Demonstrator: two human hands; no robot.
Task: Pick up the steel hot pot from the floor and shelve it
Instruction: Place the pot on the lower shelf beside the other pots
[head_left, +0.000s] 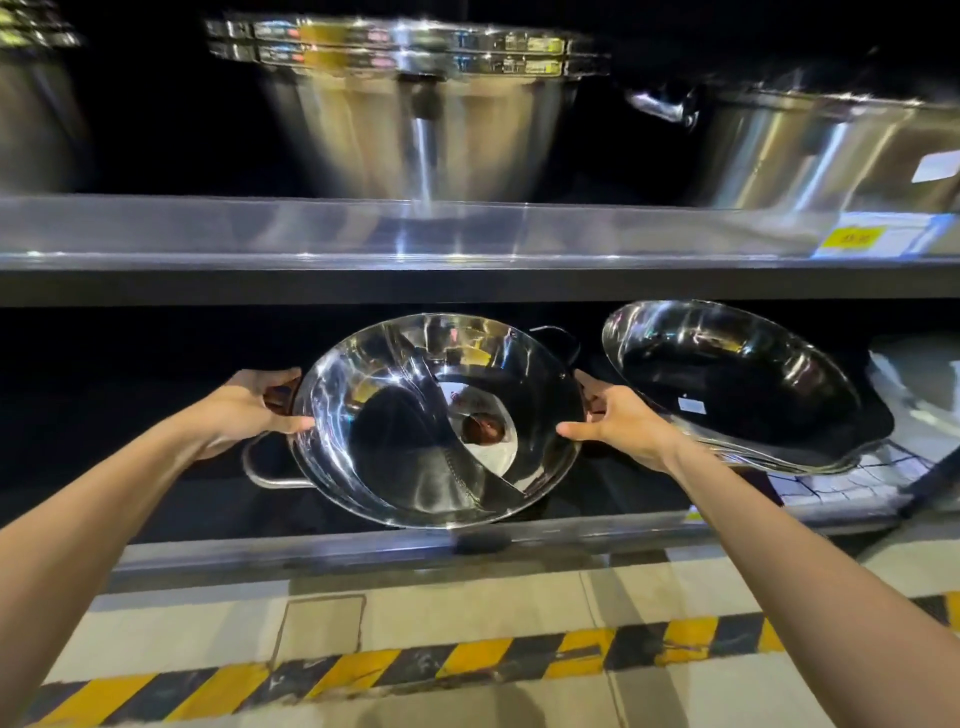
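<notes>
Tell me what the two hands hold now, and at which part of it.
Both hands hold the steel hot pot by opposite sides of its rim: the left hand on its left side, the right hand on its right. It is tilted over the lower shelf.

price tag (852, 238), digits blurred, unreadable

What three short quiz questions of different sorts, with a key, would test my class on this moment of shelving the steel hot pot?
1. True or false: both hands grip the hot pot at its rim.
2. Which shelf is the pot at? A) upper shelf B) lower shelf C) floor
3. Fill in: right of the pot leans a stack of steel ____.

Key
1. True: the left hand and right hand hold opposite sides.
2. B
3. Pans, tilted, under the upper shelf with large pots.
</notes>
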